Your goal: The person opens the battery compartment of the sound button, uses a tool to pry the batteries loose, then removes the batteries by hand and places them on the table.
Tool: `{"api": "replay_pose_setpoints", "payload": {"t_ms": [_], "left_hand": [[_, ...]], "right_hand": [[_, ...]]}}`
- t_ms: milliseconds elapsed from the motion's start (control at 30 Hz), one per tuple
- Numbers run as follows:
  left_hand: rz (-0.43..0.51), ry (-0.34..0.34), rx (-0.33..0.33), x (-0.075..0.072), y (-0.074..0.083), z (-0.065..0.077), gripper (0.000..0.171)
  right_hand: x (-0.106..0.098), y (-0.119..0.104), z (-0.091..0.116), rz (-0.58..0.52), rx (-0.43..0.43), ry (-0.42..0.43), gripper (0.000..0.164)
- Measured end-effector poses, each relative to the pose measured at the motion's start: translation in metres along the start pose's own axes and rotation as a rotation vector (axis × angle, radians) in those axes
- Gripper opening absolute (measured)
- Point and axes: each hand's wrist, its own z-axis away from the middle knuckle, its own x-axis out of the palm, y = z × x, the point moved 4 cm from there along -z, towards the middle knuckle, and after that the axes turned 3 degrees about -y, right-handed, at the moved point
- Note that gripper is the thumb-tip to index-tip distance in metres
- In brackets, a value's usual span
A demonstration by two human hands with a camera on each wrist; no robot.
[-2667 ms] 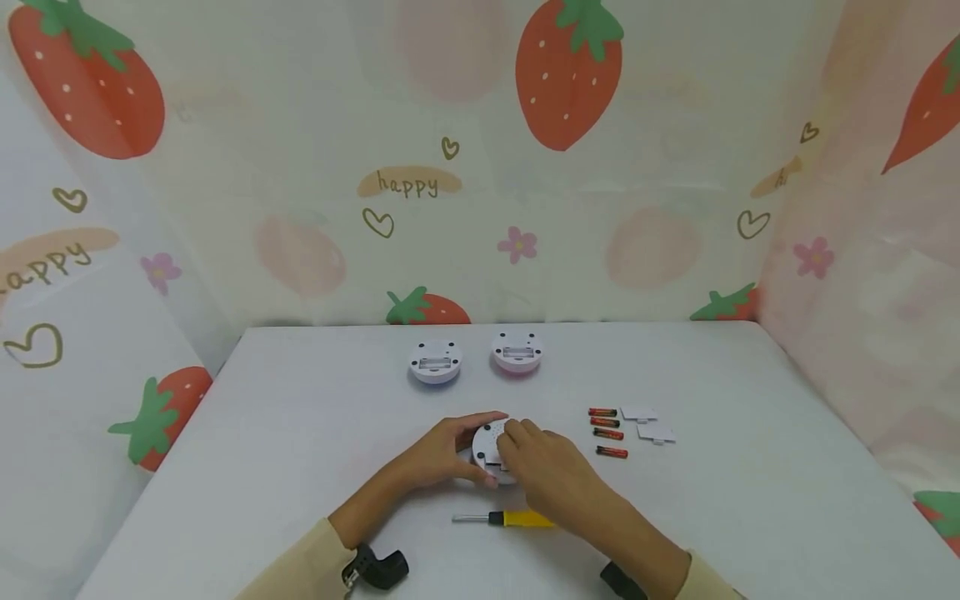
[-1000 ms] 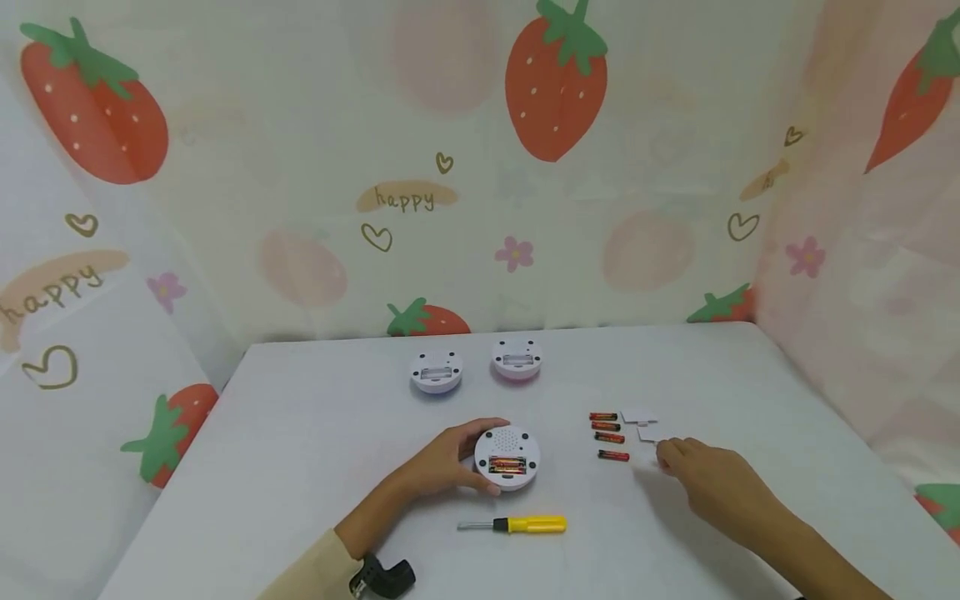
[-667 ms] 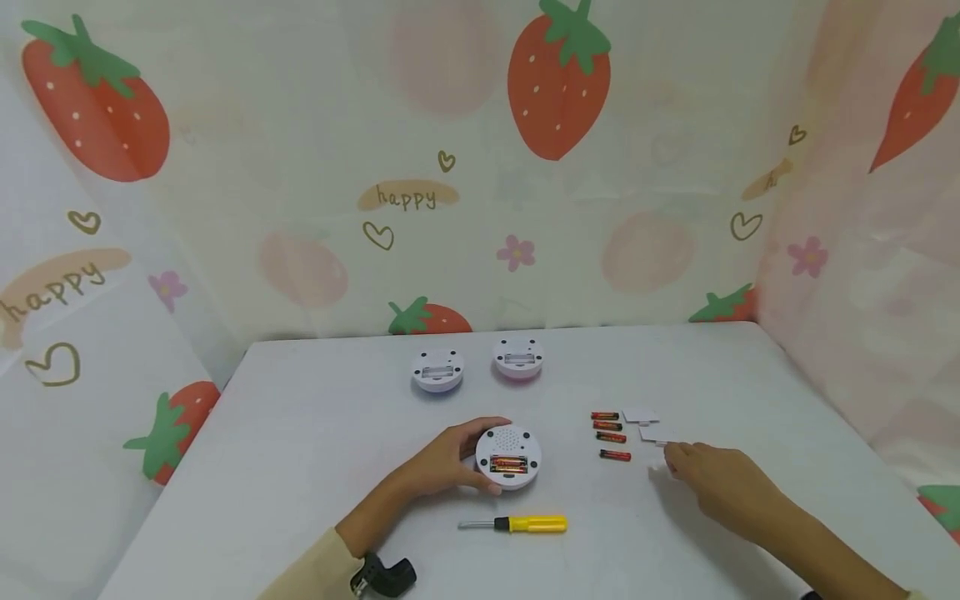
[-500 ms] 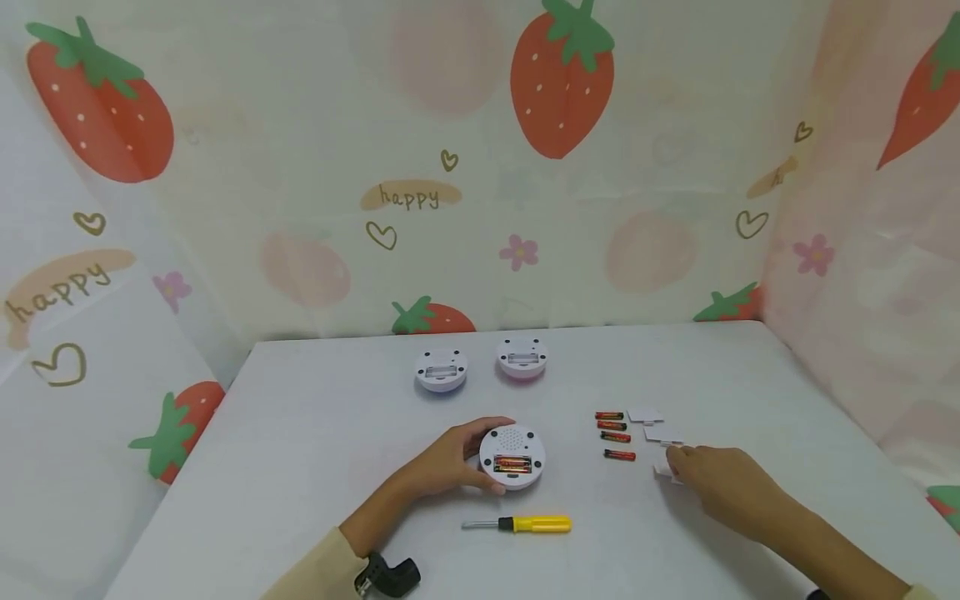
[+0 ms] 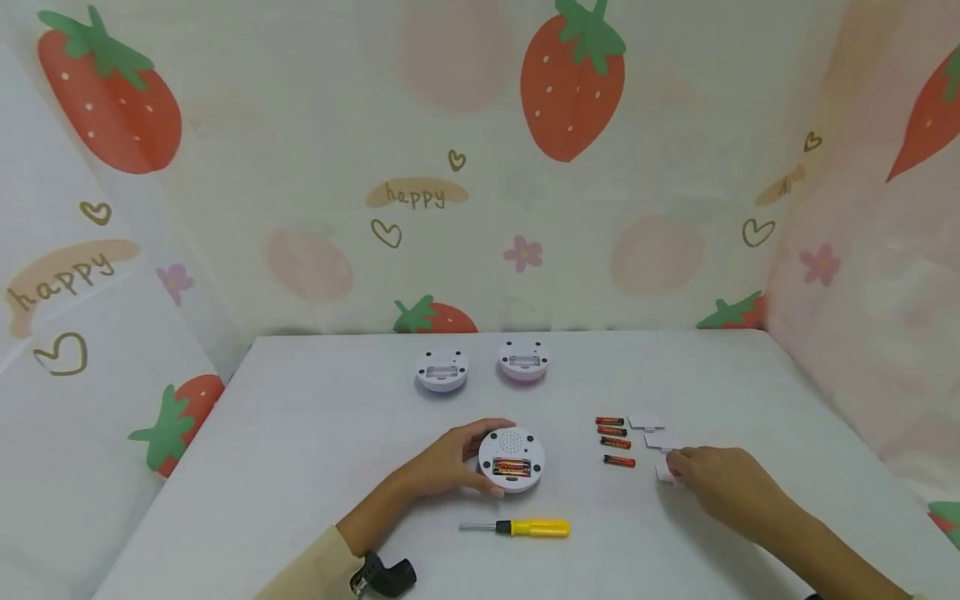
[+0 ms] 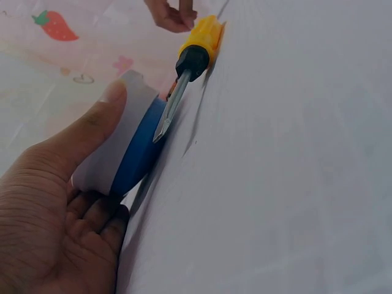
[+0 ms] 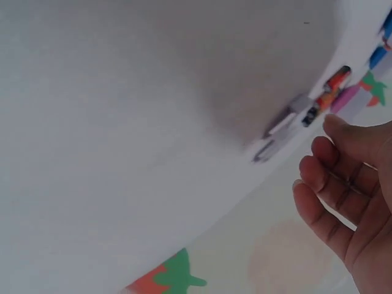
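Note:
My left hand (image 5: 450,462) grips a round white device (image 5: 513,442) by its rim, thumb in front and fingers behind. Its underside faces up, showing speaker holes, dark feet and an uncovered compartment with red batteries (image 5: 512,467). In the left wrist view, the blue lower part of that device (image 6: 139,150) shows near the tabletop. Over at the right, my right hand (image 5: 712,477) is low over a small white battery cover (image 5: 664,474), partly hidden by its fingertips. The right wrist view shows its fingers loosely bent, with nothing between them.
A yellow-handled screwdriver (image 5: 536,527) lies in front of the device. Several loose red batteries (image 5: 618,461) form a column beside two more white covers (image 5: 645,422). Two similar round devices, one (image 5: 442,372) and another (image 5: 523,362), sit at the back, compartments bare.
My right hand has left the device and moved right to the covers. A third cover now lies under its fingertips. The compartment's batteries have come into view; the left hand keeps its hold.

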Motion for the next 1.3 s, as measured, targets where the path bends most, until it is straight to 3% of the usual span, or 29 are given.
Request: {"api": "replay_pose_setpoints", "payload": {"t_ms": [200,500,700,1033,1300], "left_hand": [[0.037,-0.008,-0.006,0.002,-0.002,0.003,0.094],[0.046,-0.001,0.017,0.001,-0.003,0.000,0.094],[0.030,-0.019,0.037,0.003,-0.004,-0.002,0.098],[-0.028,0.003,0.020,-0.005,0.000,0.001,0.101],[-0.004,-0.001,0.021,-0.004,-0.004,0.000,0.096]], "right_hand": [[-0.015,-0.024,-0.001,-0.020,-0.039,0.138,0.020],[-0.034,-0.065,-0.013,-0.089,-0.147,0.236,0.017],[-0.036,-0.083,-0.028,-0.209,-0.144,0.134,0.012],[-0.044,-0.123,-0.064,-0.289,-0.154,-0.173,0.020],[-0.032,-0.144,-0.075,-0.320,-0.252,-0.239,0.022]]}}
